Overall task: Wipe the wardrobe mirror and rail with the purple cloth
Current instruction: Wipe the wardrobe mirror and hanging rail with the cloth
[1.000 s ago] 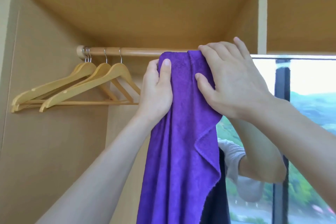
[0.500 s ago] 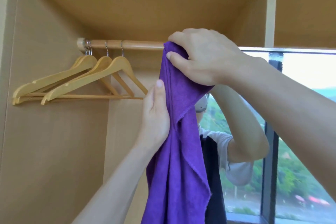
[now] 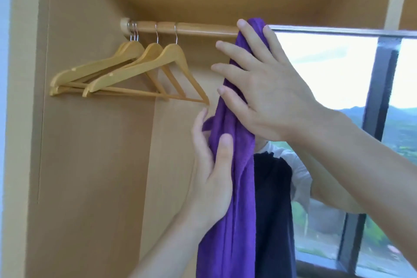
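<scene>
purple cloth [image 3: 234, 165] hangs over rail [image 3: 203, 28] beside mirror [image 3: 327, 79]; right hand [image 3: 264, 88] fingers spread flat on it, left hand [image 3: 209, 178] pinches lower fold; tugging may slide cloth off, knock hangers [image 3: 135, 70]

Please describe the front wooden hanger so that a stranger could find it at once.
Look at the wooden rail under the wardrobe's top. Wooden hangers hang near its left end. The front hanger is the one nearest the purple cloth, its hook rightmost on the rail.
</scene>
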{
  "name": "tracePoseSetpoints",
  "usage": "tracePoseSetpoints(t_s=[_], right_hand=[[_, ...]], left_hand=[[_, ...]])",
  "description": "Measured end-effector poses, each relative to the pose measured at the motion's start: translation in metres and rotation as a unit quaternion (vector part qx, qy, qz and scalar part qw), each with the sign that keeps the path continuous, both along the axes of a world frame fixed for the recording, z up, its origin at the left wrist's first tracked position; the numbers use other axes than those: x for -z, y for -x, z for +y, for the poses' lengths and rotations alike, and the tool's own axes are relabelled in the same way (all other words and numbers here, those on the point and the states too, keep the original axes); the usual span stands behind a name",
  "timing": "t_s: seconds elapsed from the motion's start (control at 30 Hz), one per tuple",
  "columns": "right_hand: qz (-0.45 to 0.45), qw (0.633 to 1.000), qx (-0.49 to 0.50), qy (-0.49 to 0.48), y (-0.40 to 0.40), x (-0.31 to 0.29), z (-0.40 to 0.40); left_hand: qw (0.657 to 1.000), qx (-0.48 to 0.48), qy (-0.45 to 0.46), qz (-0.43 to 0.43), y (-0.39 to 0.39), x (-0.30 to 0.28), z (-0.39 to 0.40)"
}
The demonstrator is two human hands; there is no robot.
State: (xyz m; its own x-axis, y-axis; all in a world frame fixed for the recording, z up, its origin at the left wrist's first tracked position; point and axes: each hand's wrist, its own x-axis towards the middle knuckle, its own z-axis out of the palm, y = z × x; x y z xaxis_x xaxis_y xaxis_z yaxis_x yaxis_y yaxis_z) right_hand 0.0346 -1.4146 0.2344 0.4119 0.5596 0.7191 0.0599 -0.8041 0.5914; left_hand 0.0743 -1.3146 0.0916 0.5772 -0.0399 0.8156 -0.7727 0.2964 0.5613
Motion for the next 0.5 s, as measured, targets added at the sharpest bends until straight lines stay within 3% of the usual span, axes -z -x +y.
tracePoseSetpoints(t_s=[0.07,0.13,0.27,0.5], right_hand=[[0.051,0.991,-0.107,-0.055,0.006,-0.002,-0.004],[0.051,0.983,-0.151,-0.086,0.01,-0.006,-0.01],[0.013,0.999,-0.043,-0.015,0.008,-0.001,-0.022],[-0.01,0.999,0.029,0.024,0.003,0.071,-0.035]], left_hand=[[0.999,0.002,-0.001,-0.051,-0.007,-0.031,-0.004],[0.996,0.012,-0.007,-0.093,-0.015,-0.057,-0.01],[0.994,0.008,0.007,-0.109,-0.029,-0.057,-0.022],[1.0,0.0,-0.008,0.01,-0.035,0.036,-0.027]])
